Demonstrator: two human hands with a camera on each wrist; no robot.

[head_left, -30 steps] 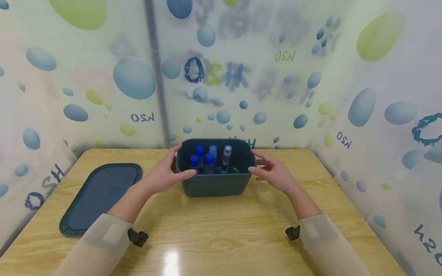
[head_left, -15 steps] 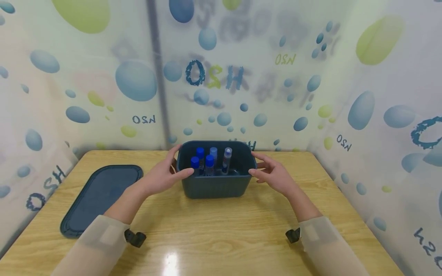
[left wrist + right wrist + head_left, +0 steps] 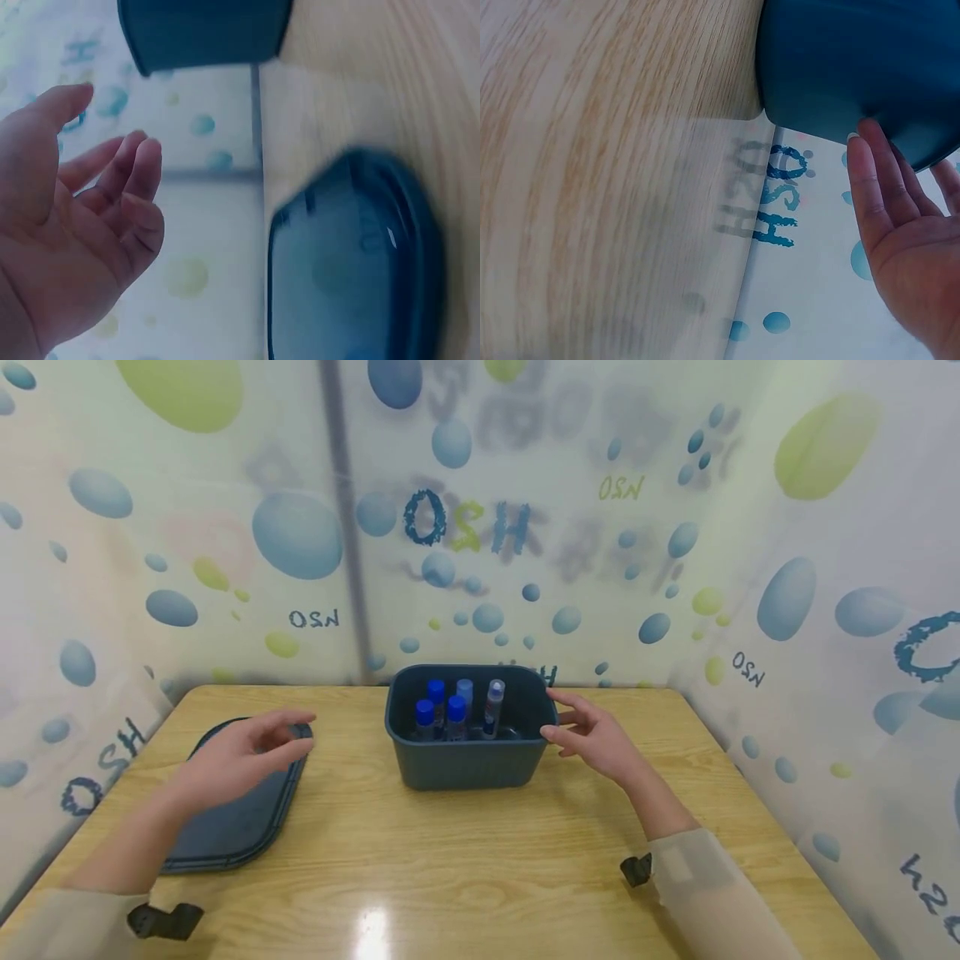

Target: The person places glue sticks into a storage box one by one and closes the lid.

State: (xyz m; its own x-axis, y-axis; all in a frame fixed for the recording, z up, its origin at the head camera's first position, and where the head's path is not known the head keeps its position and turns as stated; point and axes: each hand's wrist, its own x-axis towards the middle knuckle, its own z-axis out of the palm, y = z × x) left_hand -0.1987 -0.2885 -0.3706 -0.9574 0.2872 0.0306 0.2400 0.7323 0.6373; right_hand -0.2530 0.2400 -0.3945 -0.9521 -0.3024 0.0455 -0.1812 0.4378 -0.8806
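Note:
A dark blue-green plastic bin stands upright at the back middle of the table. Inside it are several small upright bottles with blue caps, plus a slim clear-topped tube that leans slightly. My right hand touches the bin's right end, thumb at the rim; in the right wrist view its fingers look fairly straight against the wall. On the left, my left hand hovers over a matching dark lid with relaxed fingers, holding nothing. That hand and wrist cover part of the lid.
The light wooden table runs back to a patterned curtain, with more curtain along both sides. The bin stands near the table's back edge. Each wrist carries a small black device.
My left hand has let go of the bin's left end and moved left, over the lid. The right hand and the bin stay where they were.

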